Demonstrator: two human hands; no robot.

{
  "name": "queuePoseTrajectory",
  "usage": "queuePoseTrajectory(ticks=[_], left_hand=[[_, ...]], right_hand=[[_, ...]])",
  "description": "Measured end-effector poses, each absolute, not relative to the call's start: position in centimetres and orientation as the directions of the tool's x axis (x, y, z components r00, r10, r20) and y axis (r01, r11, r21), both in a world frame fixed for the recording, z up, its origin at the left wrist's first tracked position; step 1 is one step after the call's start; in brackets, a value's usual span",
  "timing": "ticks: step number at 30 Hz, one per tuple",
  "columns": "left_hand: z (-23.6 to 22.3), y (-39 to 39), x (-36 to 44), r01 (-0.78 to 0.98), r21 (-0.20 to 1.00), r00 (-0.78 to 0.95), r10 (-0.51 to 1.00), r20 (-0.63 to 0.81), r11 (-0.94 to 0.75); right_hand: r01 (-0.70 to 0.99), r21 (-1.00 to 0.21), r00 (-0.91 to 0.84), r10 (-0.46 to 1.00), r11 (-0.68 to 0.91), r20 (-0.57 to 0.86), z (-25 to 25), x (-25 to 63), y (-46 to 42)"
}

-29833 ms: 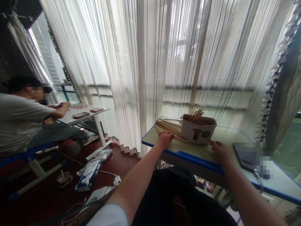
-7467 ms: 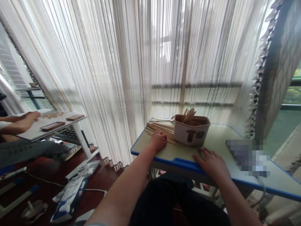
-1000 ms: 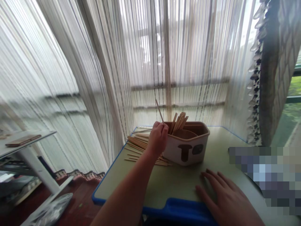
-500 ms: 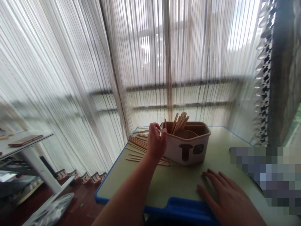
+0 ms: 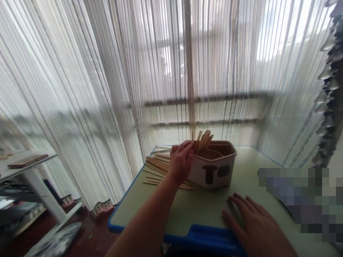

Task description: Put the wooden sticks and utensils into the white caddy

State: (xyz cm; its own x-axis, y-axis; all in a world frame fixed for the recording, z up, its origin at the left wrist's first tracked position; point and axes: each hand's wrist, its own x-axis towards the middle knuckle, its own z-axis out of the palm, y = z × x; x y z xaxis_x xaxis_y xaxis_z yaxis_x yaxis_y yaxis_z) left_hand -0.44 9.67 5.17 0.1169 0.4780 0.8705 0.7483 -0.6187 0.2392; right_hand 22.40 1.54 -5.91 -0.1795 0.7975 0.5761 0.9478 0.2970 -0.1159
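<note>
Thin tan wooden sticks (image 5: 205,140) are bunched in the angular white, brown-lined box (image 5: 217,184) toward the pale green tabletop's (image 5: 144,205) far edge, loose ones (image 5: 157,164) remain unboxed toward the left edge, one stick (image 5: 192,136) is apparently pinched by the left hand (image 5: 180,162), and the right hand (image 5: 254,221) is rested open near the front edge.

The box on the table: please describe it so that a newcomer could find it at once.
Before the striped curtain stands a pale green table with blue edges. On it, beside the left hand, is the box. Its white wall bears a brown T shape, unlike the thin sticks.
</note>
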Motion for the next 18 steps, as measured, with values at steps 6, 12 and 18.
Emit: queuePoseTrajectory(ticks=[6,12,18], left_hand=[[4.82,9.80,-0.48,0.756,0.271,0.105,0.519,0.849,-0.596],[4.80,9.89,-0.32,0.750,0.354,0.030,0.562,0.826,-0.559],[4.95,9.77,-0.27,0.710,0.407,0.009,0.585,0.811,-0.574]], right_hand=[[0.951,-0.077,-0.218,0.825,0.300,0.521,-5.92,22.56,1.50],[0.952,-0.091,-0.206,0.834,0.291,0.511,-5.45,22.34,1.32],[0.953,-0.093,-0.204,0.836,0.289,0.510,-5.60,22.37,1.44]])
